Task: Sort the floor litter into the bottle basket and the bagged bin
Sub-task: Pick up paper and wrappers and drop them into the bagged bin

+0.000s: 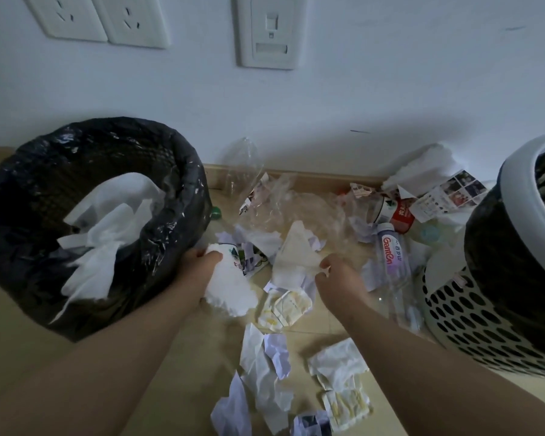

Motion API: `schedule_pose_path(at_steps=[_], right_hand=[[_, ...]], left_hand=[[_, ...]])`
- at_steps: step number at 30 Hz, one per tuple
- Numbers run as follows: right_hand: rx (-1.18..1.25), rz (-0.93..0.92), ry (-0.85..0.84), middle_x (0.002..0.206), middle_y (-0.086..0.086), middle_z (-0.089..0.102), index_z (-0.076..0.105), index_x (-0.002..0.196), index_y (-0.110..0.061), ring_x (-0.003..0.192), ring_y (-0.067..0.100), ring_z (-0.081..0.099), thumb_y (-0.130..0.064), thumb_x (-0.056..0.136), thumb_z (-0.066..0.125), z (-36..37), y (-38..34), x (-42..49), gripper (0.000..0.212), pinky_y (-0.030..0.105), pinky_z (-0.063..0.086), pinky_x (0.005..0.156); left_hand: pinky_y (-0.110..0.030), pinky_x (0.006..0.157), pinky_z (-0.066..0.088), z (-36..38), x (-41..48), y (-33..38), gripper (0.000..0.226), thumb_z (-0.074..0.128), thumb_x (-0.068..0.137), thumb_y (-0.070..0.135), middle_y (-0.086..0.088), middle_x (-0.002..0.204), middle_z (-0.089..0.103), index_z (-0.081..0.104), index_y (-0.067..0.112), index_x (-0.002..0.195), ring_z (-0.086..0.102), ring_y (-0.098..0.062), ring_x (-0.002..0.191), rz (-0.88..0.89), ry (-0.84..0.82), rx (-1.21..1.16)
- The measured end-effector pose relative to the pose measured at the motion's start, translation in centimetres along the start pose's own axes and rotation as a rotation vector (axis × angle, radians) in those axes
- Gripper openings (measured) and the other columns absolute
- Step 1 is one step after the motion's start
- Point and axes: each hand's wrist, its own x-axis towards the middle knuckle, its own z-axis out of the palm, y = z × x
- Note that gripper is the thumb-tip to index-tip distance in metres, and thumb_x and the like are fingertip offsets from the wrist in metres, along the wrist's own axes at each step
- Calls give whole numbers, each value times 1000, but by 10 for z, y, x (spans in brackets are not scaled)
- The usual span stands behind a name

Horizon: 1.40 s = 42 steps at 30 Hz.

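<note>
The bagged bin (183, 171) at left holds tissues (107, 221), but bottles (392, 256) lie on the floor by the right bottle basket (472, 316), so most sorting seems left. The left hand (202, 265) grips a tissue wad (230, 291) beside the bin. The right hand (340, 278) pinches creased paper (296, 256) in the middle.

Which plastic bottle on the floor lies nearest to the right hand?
The clear bottle with pink Ganten lettering, just right of the right hand. The red-labelled bottle and the crushed clear bottle by the wall lie farther off.
</note>
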Motion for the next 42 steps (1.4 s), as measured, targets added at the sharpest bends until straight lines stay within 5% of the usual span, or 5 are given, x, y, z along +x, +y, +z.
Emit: schedule_pose_path(at_steps=[5,11,17,28,42], right_hand=[[-273,-324,118,133,4,41,43,132,-23,118,26,43,-15,89,46,9,-22,-11,43,34,36,96],[-584,-466,-394,157,-3,6,29,141,-39,142,27,16,-33,89,56,33,-7,-18,59,46,25,110],[-611,-524,-295,139,1,36,43,132,-28,126,24,37,-38,92,51,30,20,-24,42,34,41,95],[-74,-96,-282,76,0,59,59,79,-17,75,16,55,-37,93,51,3,26,-21,26,25,39,62],[850,169,128,61,2,50,56,70,-12,57,13,45,-10,90,53,-64,-11,-34,20,27,41,61]], left_hand=[[-31,77,40,-11,2,-7,5,60,84,12,-10,77,58,57,8,83,55,-26,82,9,10,8],[-31,75,42,-13,3,-11,14,63,77,21,-7,70,56,55,12,69,56,-25,79,10,2,28],[-25,61,37,-5,-6,-25,11,53,90,13,-5,73,52,55,10,80,51,-22,75,23,-87,107],[-30,67,33,13,-26,-29,9,58,88,18,-12,81,47,52,13,85,45,-20,76,3,-272,149],[-29,73,36,5,-57,10,5,51,93,22,-4,87,47,50,19,98,45,-21,86,81,-161,48]])
